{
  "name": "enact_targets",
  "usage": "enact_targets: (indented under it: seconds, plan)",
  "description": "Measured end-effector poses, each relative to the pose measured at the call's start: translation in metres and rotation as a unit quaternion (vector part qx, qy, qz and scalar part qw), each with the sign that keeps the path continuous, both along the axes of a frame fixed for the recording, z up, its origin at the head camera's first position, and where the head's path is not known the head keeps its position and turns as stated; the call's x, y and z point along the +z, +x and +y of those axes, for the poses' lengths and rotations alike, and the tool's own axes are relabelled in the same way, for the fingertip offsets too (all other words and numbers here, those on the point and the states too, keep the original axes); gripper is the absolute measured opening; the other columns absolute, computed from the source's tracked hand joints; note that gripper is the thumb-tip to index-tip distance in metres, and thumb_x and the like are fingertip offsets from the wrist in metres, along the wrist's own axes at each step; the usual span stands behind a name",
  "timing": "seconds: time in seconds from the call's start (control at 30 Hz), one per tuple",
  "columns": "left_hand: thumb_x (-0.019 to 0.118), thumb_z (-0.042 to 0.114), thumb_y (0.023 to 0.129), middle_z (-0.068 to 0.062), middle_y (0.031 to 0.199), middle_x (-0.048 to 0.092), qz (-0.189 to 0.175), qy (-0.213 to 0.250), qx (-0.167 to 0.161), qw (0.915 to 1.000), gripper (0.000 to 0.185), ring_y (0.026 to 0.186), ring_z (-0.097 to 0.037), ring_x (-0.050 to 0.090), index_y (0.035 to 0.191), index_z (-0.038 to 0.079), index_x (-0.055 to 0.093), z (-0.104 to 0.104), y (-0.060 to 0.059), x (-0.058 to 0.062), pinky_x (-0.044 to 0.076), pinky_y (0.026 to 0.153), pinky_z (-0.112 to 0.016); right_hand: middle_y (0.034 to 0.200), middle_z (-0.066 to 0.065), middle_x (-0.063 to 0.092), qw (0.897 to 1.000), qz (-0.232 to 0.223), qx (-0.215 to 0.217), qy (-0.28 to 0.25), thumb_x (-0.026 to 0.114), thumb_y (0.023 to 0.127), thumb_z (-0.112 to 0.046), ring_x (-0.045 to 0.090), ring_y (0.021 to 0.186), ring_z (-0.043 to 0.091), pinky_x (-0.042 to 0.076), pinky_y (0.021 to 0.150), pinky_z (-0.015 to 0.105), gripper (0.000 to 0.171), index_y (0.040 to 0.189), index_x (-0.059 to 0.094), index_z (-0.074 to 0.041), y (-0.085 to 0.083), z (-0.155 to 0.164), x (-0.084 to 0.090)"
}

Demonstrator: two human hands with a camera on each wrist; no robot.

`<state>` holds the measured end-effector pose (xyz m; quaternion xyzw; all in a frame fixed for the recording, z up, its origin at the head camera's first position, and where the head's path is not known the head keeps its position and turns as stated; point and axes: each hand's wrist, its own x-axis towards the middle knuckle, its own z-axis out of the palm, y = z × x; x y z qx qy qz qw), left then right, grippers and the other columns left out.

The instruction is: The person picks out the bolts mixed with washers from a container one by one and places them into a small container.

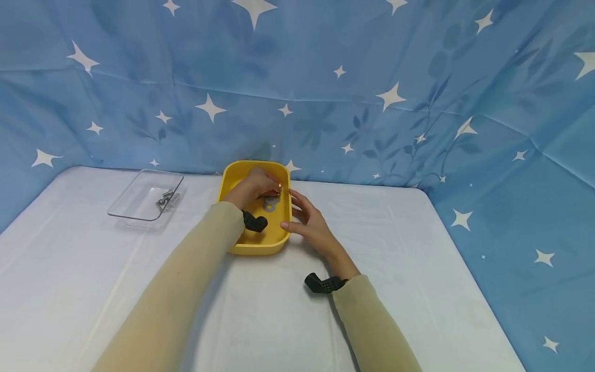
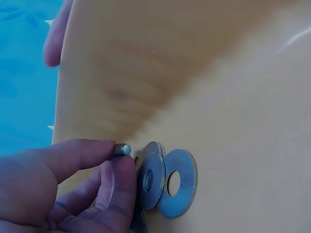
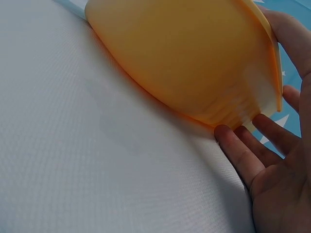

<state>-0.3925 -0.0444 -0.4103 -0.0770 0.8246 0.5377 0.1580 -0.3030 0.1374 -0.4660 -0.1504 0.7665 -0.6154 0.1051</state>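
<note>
A yellow tray (image 1: 257, 249) stands near the far edge of the table. My left hand (image 1: 251, 187) reaches inside it, and thumb and finger pinch a small threaded bolt (image 2: 122, 150); only its end shows. Right beside these fingertips, several flat metal washers (image 2: 181, 194) lie overlapping in the tray. My right hand (image 1: 312, 227) holds the tray's right side, thumb over the rim and fingers (image 3: 238, 150) against the outer wall.
To the left of the tray stands a clear plastic box (image 1: 135, 217) with several metal bolts (image 1: 165, 199) in its right part. A white cloth (image 1: 279, 310) covers the table. Behind it hangs a blue curtain (image 1: 297, 67) with white stars.
</note>
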Motion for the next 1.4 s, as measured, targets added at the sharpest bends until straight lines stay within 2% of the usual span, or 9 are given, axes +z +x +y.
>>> enact_targets:
  seconds: [0.23,0.33,0.63,0.83,1.03,1.17,1.23,1.4]
  plan:
    - [0.067,0.012,0.097,-0.014,0.101,0.073,-0.038,0.032,-0.035,0.9982,0.027,0.081,-0.019,0.076,0.12,-0.003,0.071,-0.005,-0.002,0.0,0.062,0.086,-0.032,0.164,0.0,0.035,1.0,0.002,0.0,0.003,0.076,0.09,-0.017,0.043,0.147,0.03,0.038,0.121,0.05,0.082,0.157,0.033,-0.037,0.0,-0.002,0.0]
    - [0.064,0.012,0.099,-0.015,0.105,0.072,-0.04,0.045,-0.04,0.9974,0.028,0.085,-0.019,0.075,0.123,-0.002,0.07,-0.006,-0.003,0.0,0.062,0.087,-0.031,0.164,0.0,0.035,1.0,0.004,0.002,0.004,0.076,0.09,-0.017,0.044,0.147,0.03,0.039,0.121,0.05,0.082,0.157,0.033,-0.038,0.0,-0.002,-0.001]
    - [0.064,0.007,0.099,-0.021,0.126,0.067,-0.003,0.092,-0.035,0.9952,0.032,0.112,-0.032,0.071,0.129,-0.002,0.066,-0.005,0.0,0.002,0.06,0.095,-0.037,0.164,0.0,0.035,1.0,0.003,0.003,0.004,0.075,0.09,-0.016,0.043,0.147,0.03,0.037,0.121,0.051,0.081,0.156,0.034,-0.039,-0.001,0.0,-0.002]
    - [0.067,0.006,0.097,-0.024,0.122,0.069,0.009,0.087,-0.043,0.9952,0.028,0.111,-0.035,0.071,0.123,-0.003,0.069,-0.006,0.008,0.012,0.06,0.097,-0.042,0.163,0.0,0.036,1.0,0.007,0.007,0.001,0.075,0.091,-0.019,0.044,0.147,0.03,0.038,0.121,0.051,0.08,0.156,0.034,-0.039,-0.001,0.001,-0.001]
    - [0.066,0.01,0.098,-0.023,0.123,0.07,0.007,0.048,-0.073,0.9961,0.031,0.109,-0.032,0.073,0.126,-0.003,0.067,-0.015,0.018,0.024,0.058,0.1,-0.042,0.163,0.001,0.037,1.0,0.006,0.001,0.005,0.077,0.09,-0.021,0.044,0.147,0.029,0.039,0.121,0.049,0.081,0.157,0.033,-0.038,-0.001,0.001,-0.002]
    - [0.066,0.01,0.098,-0.021,0.123,0.07,-0.003,0.037,-0.07,0.9969,0.033,0.109,-0.03,0.073,0.128,-0.003,0.066,-0.027,0.023,0.031,0.056,0.103,-0.042,0.163,0.002,0.036,1.0,0.006,0.002,0.003,0.076,0.09,-0.019,0.043,0.147,0.03,0.038,0.121,0.05,0.082,0.158,0.032,-0.035,-0.001,0.001,-0.002]
    - [0.066,0.01,0.098,-0.022,0.122,0.07,-0.002,0.035,-0.061,0.9975,0.033,0.104,-0.028,0.075,0.127,-0.004,0.066,-0.033,0.026,0.033,0.056,0.103,-0.044,0.164,0.002,0.036,1.0,0.004,0.003,0.001,0.076,0.09,-0.018,0.043,0.147,0.03,0.037,0.121,0.051,0.082,0.158,0.032,-0.034,-0.001,0.0,-0.001]
    - [0.068,0.006,0.096,-0.025,0.124,0.069,0.002,0.051,-0.04,0.9979,0.034,0.081,-0.018,0.077,0.127,-0.007,0.065,-0.053,0.032,0.037,0.055,0.103,-0.044,0.163,0.002,0.037,1.0,0.0,-0.005,0.003,0.077,0.089,-0.019,0.043,0.147,0.029,0.036,0.122,0.05,0.082,0.157,0.033,-0.035,-0.002,0.0,-0.001]
